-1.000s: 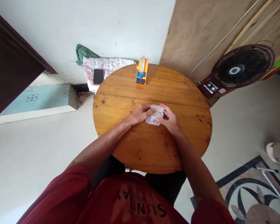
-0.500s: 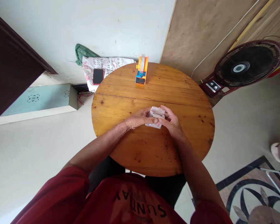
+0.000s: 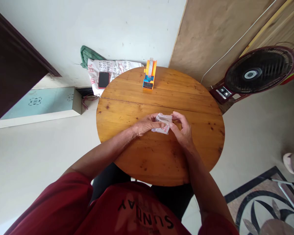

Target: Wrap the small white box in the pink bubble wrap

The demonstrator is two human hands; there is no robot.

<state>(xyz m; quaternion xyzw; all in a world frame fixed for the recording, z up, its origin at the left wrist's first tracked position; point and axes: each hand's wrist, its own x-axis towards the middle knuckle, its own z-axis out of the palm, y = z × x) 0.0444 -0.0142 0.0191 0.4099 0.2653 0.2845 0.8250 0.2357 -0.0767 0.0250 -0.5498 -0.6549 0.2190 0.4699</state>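
Both of my hands meet over the middle of a round wooden table (image 3: 137, 156). My left hand (image 3: 144, 124) pinches the left side of a small crumpled clear plastic packet (image 3: 162, 125) with pale contents. From the right, my right hand (image 3: 180, 128) curls its fingers around the same packet. The packet sits just above or on the tabletop, partly hidden by my fingers.
An orange and blue device (image 3: 149, 78) stands at the table's far edge. Behind the table lie a printed sack (image 3: 112, 70) with a dark phone (image 3: 103, 80) on it and a green cloth (image 3: 87, 54). A floor fan (image 3: 257, 73) stands at the right, near a wooden board.
The packet has been squeezed smaller between my hands. My right fingers have closed further over it. The hands stay at the same spot on the table.
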